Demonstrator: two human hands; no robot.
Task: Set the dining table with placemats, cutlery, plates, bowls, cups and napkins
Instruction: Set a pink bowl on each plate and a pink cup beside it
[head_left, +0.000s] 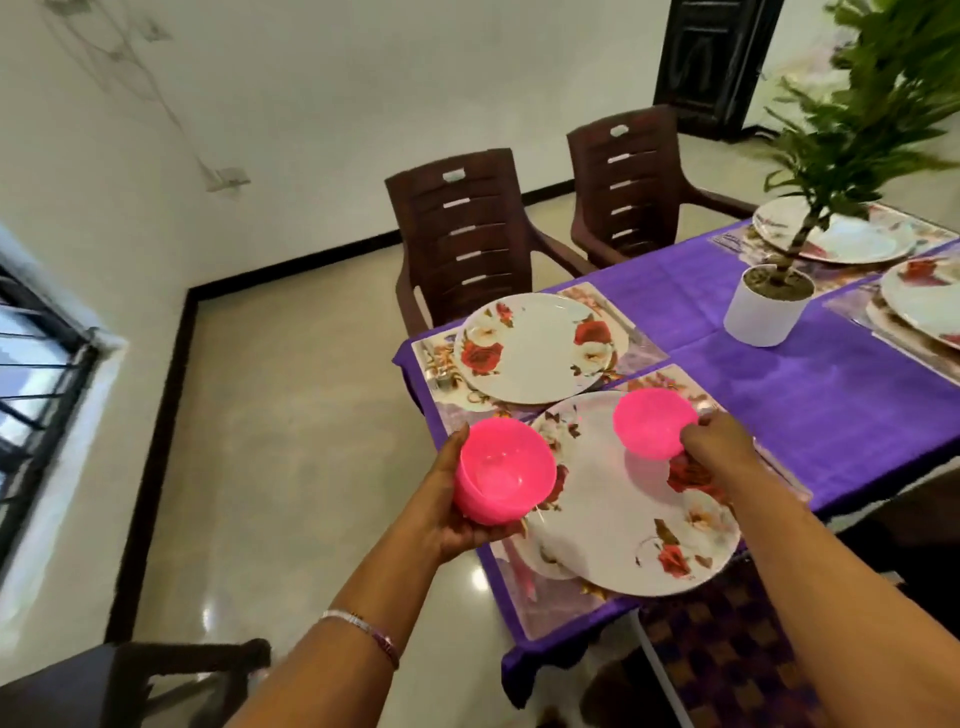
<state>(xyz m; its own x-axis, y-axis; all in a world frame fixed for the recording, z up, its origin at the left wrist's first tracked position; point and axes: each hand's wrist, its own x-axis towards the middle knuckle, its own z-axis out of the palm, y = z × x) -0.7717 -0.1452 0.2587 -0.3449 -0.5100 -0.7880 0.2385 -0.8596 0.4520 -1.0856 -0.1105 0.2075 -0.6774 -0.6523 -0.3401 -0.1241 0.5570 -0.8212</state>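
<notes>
Purple table (810, 415) carries flowered plates; left hand (447, 499) cups a pink bowl (504, 470), right hand's (719, 447) fingers pinch another bowl (652, 422) over the near plate (623, 530).

This was a home dining room. A table (810, 415) under a purple cloth filled the right of the frame, laid with floral plates (540, 347) on printed placemats (644, 343). Two brown plastic armchairs (467, 234) stood at its far side, near the centre. A potted plant (768, 306) sat on the cloth at upper right. White walls, a polished tile floor (291, 441), a barred window (36, 374) at left and a dark carved door (717, 62) at the top completed the room.
</notes>
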